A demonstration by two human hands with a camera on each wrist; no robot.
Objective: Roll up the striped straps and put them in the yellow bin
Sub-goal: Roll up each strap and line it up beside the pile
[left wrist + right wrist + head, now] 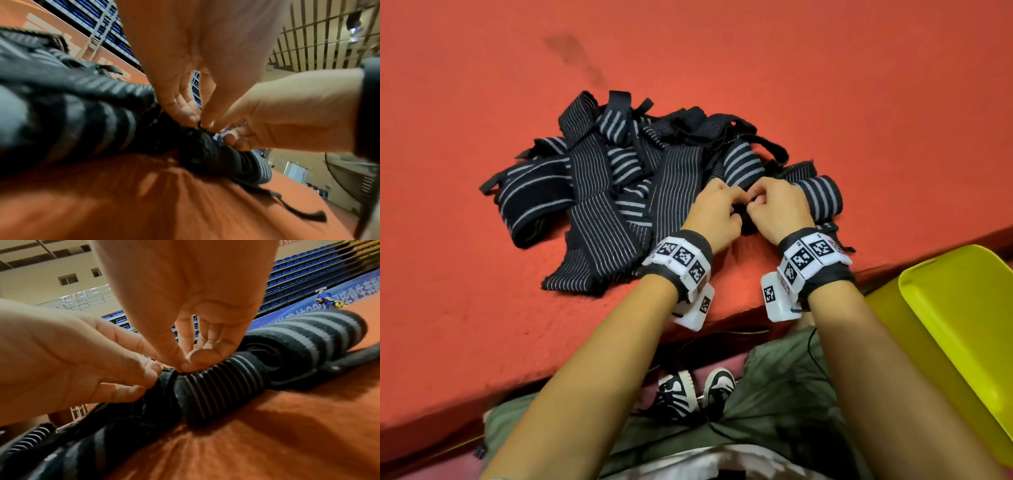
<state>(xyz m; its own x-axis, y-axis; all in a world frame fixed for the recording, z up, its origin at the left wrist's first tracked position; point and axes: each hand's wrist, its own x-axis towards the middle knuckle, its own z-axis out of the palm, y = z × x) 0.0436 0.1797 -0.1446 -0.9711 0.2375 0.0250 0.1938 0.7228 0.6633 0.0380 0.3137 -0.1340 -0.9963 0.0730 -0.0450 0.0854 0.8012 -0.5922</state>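
A pile of black straps with grey stripes [602,185] lies on the red mat [825,85]. At the pile's near right edge my left hand [736,202] and right hand [755,204] meet. Both pinch one thin-striped strap [216,386], whose end is wound into a small roll on the mat. In the left wrist view my left hand [195,120] pinches its dark edge. My right hand [185,365] presses thumb and forefinger onto the roll's top. A wide-striped rolled strap [822,197] lies just right of my hands. The yellow bin [962,325] stands low at the right.
The mat's front edge [722,325] runs diagonally just below my wrists, and the bin sits beyond it, below mat level. My legs and shoes [695,390] are under the edge, with a thin cable there. A loose black strap tail [298,211] trails on the mat.
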